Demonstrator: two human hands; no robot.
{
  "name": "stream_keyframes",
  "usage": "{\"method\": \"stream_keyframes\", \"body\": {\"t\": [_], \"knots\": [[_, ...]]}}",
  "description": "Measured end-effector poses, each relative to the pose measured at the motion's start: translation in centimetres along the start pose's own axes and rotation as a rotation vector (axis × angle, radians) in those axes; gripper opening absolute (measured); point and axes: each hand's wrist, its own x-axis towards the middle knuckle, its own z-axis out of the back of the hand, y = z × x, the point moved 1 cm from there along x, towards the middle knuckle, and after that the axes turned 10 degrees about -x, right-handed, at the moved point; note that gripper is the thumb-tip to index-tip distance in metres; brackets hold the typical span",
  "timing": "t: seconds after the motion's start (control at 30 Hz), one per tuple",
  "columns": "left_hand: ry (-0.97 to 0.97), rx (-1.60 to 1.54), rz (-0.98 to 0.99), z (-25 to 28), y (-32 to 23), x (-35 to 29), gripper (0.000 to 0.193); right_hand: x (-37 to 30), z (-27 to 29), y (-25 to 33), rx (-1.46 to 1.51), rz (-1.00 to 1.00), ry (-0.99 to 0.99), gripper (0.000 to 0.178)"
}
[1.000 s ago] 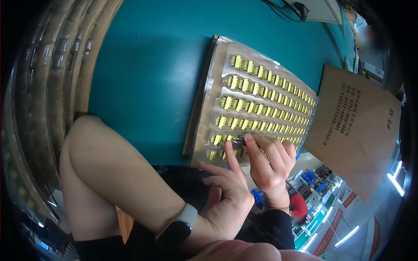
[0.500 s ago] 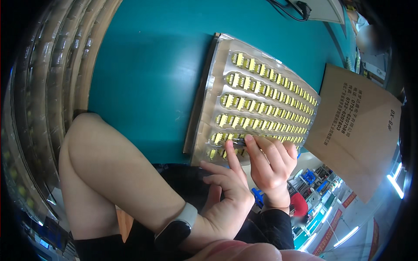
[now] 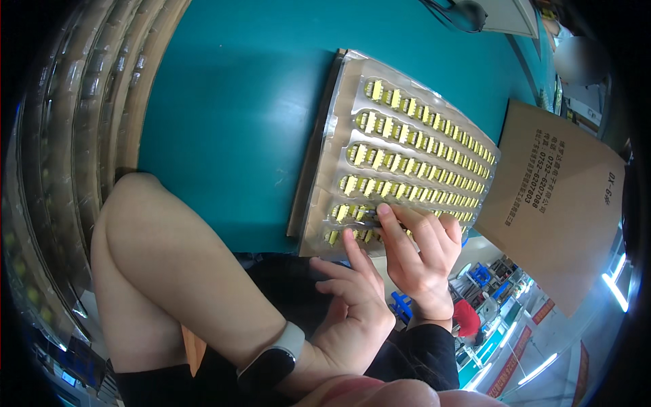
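A clear plastic blister tray [image 3: 328,163] lies tilted on brown cardboard, holding rows of small yellow pinned components [image 3: 367,123]. My right hand [image 3: 420,254] is over the tray's near rows, with thumb and fingers closed on a thin dark tool that looks like tweezers [image 3: 373,216]. The tool's tip is at a yellow component in the second row from the near edge; the fingers partly hide it. My left hand [image 3: 356,295], below a wrist watch, has its index finger stretched to the tray's near edge. Its other fingers are loosely bent and hold nothing.
The tray rests on a green tabletop [image 3: 224,122]. Stacked trays with cardboard layers [image 3: 129,88] rise at the left. A large cardboard box [image 3: 556,197] stands to the right. A black cable [image 3: 451,13] and a pale device [image 3: 508,13] are at the far edge.
My left index finger has drawn back slightly toward me, away from the tool's tip. My right hand and its tool have shifted slightly up and left.
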Motion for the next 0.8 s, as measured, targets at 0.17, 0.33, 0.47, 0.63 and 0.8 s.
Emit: {"method": "stream_keyframes", "body": {"t": [0.17, 0.33, 0.47, 0.63, 0.8], "knots": [[-0.013, 0.042, 0.008, 0.9, -0.2, -0.2, 0.038, 0.1, 1.2, -0.1, -0.08, 0.045, 0.025, 0.052], [-0.003, -0.033, 0.053, 0.4, -0.8, 0.2, 0.039, 0.4, 1.8, 0.4, -0.057, 0.041, 0.046, 0.047], [-0.069, -0.174, 0.044, -0.2, 0.0, 0.7, 0.044, 0.0, 0.2, 0.1, 0.01, 0.071, -0.033, 0.044], [-0.088, -0.127, 0.004, 0.5, 0.1, 1.6, 0.045, -1.1, 0.9, -0.9, -0.007, 0.029, -0.059, 0.038], [-0.047, -0.144, 0.038, 0.5, 0.5, 1.2, 0.042, -1.1, 0.5, -1.6, 0.047, 0.034, -0.033, 0.044]]}}
